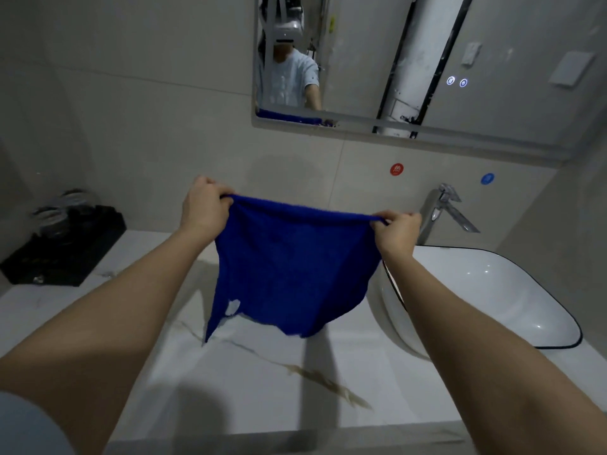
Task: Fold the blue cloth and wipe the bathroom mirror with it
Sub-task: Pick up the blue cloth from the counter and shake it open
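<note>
The blue cloth (289,267) hangs spread out in the air above the counter, held by its two top corners. My left hand (203,208) pinches the top left corner and my right hand (397,228) pinches the top right corner. A small white label shows near the cloth's lower left edge. The bathroom mirror (410,60) is on the wall above and beyond the cloth, and it reflects a person in a light T-shirt and the cloth's top edge.
A white marble counter (256,382) lies below the cloth. A white basin with a dark rim (512,300) and a chrome faucet (443,208) stand to the right. A black tray with shiny items (65,244) sits at the left by the wall.
</note>
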A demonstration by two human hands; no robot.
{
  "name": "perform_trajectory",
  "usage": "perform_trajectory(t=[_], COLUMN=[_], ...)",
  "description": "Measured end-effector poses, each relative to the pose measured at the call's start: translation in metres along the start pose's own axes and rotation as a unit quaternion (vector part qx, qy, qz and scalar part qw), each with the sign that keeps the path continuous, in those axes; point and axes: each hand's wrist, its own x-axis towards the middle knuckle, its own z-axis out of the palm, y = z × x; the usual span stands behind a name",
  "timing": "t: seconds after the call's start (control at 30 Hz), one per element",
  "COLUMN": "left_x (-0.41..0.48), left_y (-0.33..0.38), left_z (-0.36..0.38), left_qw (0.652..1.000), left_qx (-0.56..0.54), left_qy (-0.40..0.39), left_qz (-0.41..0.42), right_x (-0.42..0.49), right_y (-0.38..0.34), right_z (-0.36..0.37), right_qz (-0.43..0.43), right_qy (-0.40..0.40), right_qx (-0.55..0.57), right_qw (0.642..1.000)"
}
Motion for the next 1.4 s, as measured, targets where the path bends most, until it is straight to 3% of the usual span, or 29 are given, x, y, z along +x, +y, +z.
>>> perform_trajectory(t=[0.27, 0.6, 0.7, 0.9, 1.03, 1.17, 1.4], left_x=[0.007, -0.003, -0.009, -0.014, -0.016, -0.02, -0.021], left_y=[-0.006, -0.013, -0.01, -0.012, -0.018, -0.022, -0.017], left_z=[-0.002, 0.007, 0.009, 0.009, 0.013, 0.016, 0.023], left_qw=[0.998, 0.992, 0.991, 0.985, 0.988, 0.993, 0.999], left_qx=[-0.049, -0.063, -0.066, 0.027, 0.098, 0.111, -0.024], left_qy=[0.014, -0.045, -0.093, -0.172, -0.114, -0.047, -0.016], left_qz=[-0.03, -0.096, -0.077, 0.02, 0.024, 0.008, -0.031], right_x=[0.006, 0.007, 0.003, 0.0, -0.009, -0.013, -0.016], right_y=[-0.008, 0.009, 0.012, 0.013, 0.012, 0.015, 0.016], right_z=[0.001, 0.02, 0.024, 0.02, 0.012, 0.009, 0.014], right_qz=[0.046, 0.144, 0.15, 0.123, 0.055, 0.047, 0.046], right_qy=[0.061, 0.004, -0.038, -0.056, -0.027, 0.017, 0.023], right_qx=[0.021, 0.063, 0.073, 0.055, -0.042, -0.042, -0.032], right_qw=[0.997, 0.988, 0.985, 0.989, 0.997, 0.998, 0.998])
